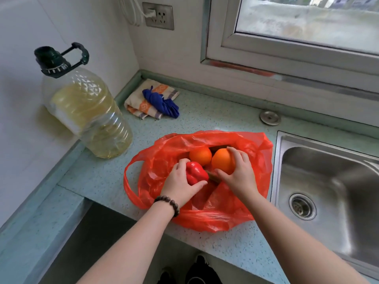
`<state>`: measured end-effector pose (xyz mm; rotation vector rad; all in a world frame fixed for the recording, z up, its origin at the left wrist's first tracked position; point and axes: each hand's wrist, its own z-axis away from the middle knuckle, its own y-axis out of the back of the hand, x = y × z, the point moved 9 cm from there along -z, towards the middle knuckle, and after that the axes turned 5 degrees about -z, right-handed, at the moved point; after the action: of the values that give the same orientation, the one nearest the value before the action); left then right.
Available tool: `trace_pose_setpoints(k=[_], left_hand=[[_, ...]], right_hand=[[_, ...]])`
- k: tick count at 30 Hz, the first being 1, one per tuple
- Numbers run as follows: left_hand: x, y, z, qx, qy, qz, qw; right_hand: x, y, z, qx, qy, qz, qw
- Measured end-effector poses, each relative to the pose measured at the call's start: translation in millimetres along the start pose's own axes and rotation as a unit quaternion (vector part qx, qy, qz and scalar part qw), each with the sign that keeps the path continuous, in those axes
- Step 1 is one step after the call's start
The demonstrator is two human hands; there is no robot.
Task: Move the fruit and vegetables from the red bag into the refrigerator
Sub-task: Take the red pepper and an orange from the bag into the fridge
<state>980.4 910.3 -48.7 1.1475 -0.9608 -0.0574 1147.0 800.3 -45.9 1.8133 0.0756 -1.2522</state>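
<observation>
Red bag (242, 214) lies open at frame centre on counter (98, 181) w/ 2 oranges + red pepper inside. Left hand (180, 181) grips glossy pepper (194, 173); right hand (238, 173) grips orange (222, 160), other orange (200, 155) just beside. Oil bottle (88, 111) upper left, part full.

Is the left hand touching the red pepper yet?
Touching. The head view shows the left hand with thumb and fingers wrapped round the red pepper, no gap, inside the red bag.
</observation>
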Motion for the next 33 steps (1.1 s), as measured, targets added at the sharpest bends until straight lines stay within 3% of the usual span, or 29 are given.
trace_pose_setpoints(k=[7,16,25,33], left_hand=[[38.0,17.2,-5.5,-0.010,-0.081,0.033,0.996],[127.8,-22.7,64.3,-0.131,-0.269,0.074,0.951],[214.3,-114.5,234.3,-0.340,-0.407,0.098,0.842],[255.8,-153.5,427.4,-0.460,-0.516,0.089,0.717]], right_hand=[[-27.8,70.5,55.5,0.152,-0.018,-0.028,0.988],[-4.1,145.1,224.3,0.344,-0.159,0.024,0.925],[10.6,178.7,463.8,0.533,-0.308,0.048,0.787],[-21.5,177.2,658.0,0.648,-0.386,0.098,0.649]])
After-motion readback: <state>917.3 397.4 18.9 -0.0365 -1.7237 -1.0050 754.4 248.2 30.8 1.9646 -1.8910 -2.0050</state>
